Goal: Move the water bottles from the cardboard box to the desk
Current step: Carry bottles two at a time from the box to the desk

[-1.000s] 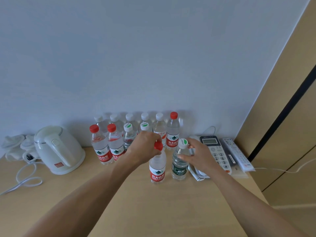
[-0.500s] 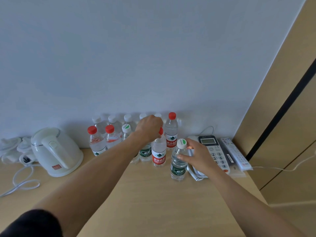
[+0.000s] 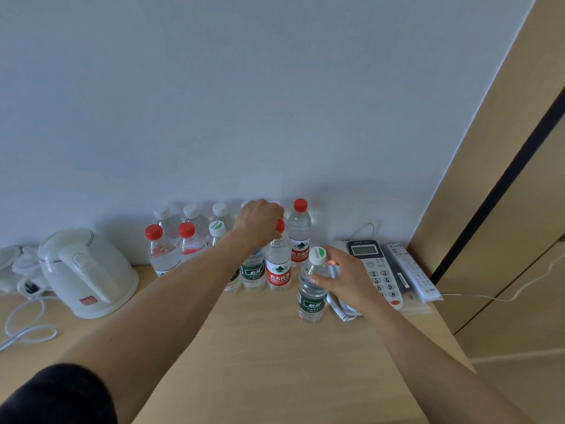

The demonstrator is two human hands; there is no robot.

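I have my left hand (image 3: 260, 223) reached out to the rows of bottles at the wall, its grip curled down over the red cap of the red-label bottle (image 3: 277, 264), which stands upright on the desk (image 3: 260, 347). Just left of that grip stands a green-label bottle (image 3: 253, 272), partly behind my forearm, and just right and behind it a second red-capped bottle (image 3: 300, 232) close to the wall. My right hand (image 3: 348, 278) wraps its grip around the neck and shoulder of the white-capped bottle (image 3: 312, 286), thumb pressed on the near side; that bottle stands upright on the desk, nearer me than the rows and apart from them. Directly under and right of this grip lies the telephone (image 3: 377, 270), with a remote control (image 3: 411, 272) beside it. Far left of both grips sits the white kettle (image 3: 85, 272) with its cord (image 3: 24, 328).
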